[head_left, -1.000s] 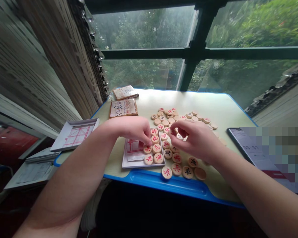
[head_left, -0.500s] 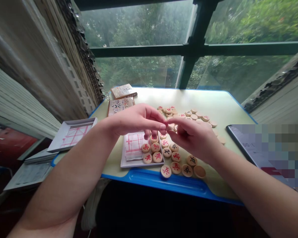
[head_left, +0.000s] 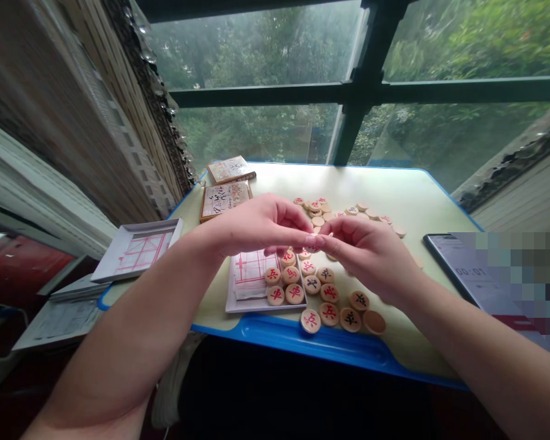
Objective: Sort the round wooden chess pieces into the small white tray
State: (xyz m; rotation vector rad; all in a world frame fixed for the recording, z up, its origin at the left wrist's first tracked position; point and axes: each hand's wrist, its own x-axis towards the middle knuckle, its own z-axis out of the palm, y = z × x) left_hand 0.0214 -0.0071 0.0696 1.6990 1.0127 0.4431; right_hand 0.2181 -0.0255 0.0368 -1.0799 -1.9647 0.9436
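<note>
My left hand and my right hand meet fingertip to fingertip above the table, both closed on a round wooden Chinese chess piece. Thumbs and fingers cover most of that piece. Just below my left hand lies a shallow white box, holding a folded paper with red lines and several red-marked pieces at its right side. Beside the box, several loose pieces with red or black characters lie under and in front of my right hand. One near the front edge shows a plain face.
More pieces are scattered beyond my hands. Two printed boxes lie at the back left. A white box lid overhangs the left edge. A phone lies on the right. The table has a blue front tray.
My fingertips have come closer together around the piece, my right hand's fingers shifting their grip on it. The whole view has shifted slightly. The pieces in the box look unmoved.
</note>
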